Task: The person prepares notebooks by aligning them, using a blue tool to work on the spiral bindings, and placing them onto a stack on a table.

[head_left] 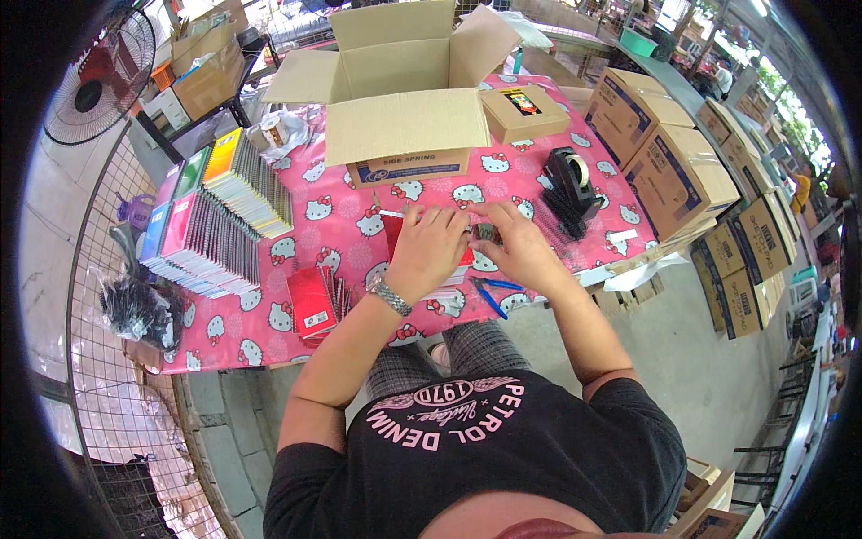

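My left hand [429, 250], a metal watch on its wrist, lies over a red notebook [392, 230] with its fingers bent and closed on it. Most of that notebook is hidden under the hand. My right hand [514, 241] meets it at the notebook's right side, thumb and fingers curled inward round something dark that I cannot make out. Blue-handled pliers [490, 296] lie just below my right hand, near the table's front edge. To the left of my left forearm rests a small pile of red spiral notebooks [314, 301].
Tall stacks of spiral notebooks [211, 242] line the table's left side. An open carton [409, 130] stands at the back, beside a closed flat box [525, 114]. A black tape dispenser [575, 184] and loose black coils [558, 216] sit right. Cartons [678, 175] are piled beyond the table.
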{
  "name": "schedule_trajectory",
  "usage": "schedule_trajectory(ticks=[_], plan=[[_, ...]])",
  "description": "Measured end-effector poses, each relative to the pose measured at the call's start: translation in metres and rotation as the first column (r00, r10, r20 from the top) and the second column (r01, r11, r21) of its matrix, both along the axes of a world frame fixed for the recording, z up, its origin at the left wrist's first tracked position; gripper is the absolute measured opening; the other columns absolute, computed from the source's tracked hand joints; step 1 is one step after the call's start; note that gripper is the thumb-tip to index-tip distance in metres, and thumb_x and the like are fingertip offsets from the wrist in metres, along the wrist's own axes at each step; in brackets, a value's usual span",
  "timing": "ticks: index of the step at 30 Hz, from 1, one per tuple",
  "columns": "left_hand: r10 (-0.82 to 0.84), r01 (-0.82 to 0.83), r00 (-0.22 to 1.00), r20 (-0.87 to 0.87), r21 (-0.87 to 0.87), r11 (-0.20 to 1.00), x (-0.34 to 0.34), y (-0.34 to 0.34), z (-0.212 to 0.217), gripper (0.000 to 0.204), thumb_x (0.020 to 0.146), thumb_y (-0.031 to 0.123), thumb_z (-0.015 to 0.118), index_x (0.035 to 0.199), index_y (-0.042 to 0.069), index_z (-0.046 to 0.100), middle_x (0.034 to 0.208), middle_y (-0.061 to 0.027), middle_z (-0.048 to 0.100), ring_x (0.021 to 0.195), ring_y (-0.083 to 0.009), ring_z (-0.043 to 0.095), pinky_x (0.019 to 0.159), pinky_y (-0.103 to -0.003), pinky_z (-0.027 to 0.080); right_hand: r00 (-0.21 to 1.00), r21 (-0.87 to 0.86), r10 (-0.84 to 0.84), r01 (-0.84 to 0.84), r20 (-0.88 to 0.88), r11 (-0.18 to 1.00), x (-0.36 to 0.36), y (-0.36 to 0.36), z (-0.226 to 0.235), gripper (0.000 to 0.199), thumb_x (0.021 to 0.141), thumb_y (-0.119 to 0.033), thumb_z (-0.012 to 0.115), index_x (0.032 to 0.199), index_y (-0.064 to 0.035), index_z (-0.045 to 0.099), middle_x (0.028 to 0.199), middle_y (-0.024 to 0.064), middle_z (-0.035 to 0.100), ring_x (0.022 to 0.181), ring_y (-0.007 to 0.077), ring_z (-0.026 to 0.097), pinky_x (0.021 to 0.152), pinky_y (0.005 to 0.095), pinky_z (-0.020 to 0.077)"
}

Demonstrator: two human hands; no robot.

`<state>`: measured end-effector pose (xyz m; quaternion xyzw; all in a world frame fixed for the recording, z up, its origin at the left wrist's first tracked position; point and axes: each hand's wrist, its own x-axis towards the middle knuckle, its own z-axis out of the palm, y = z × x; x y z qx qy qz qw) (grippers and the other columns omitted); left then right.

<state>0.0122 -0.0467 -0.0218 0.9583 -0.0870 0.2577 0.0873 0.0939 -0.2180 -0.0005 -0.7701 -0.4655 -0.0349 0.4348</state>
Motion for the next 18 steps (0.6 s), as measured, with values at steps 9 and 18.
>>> schedule_trajectory(ticks=[9, 18], plan=[[-0.064, 0.062, 0.998, -0.021, -0.095, 0.994, 0.007, 0.014, -0.008, 0.025, 0.094, 0.031, 0.058, 0.107, 0.01, 0.06, 0.104, -0.0086, 0.064, 0.111, -0.0279, 0.057, 0.103, -0.058, 0.03, 0.641, -0.209, -0.428, 0.678, 0.637, 0.705, 0.094, 0.016, -0.222, 0.054, 0.084, -0.045, 0.069, 0.12, -0.0062, 0.057, 0.102, 0.0161, 0.067, 0.092, 0.0332, 0.067, 0.079, 0.0486, 0.0536], [0.141, -0.153, 0.987, -0.075, -0.19, 0.97, -0.003, 0.02, -0.008, 0.043, 0.079, 0.046, 0.074, 0.1, 0.01, 0.064, 0.106, -0.0059, 0.059, 0.113, -0.0283, 0.052, 0.096, -0.054, 0.035, 0.107, 0.574, 0.705, -0.503, -0.701, 0.646, 0.096, 0.006, -0.018, 0.06, 0.082, -0.033, 0.07, 0.131, -0.0022, 0.056, 0.119, 0.0128, 0.063, 0.109, 0.0226, 0.061, 0.097, 0.0404, 0.0462]])
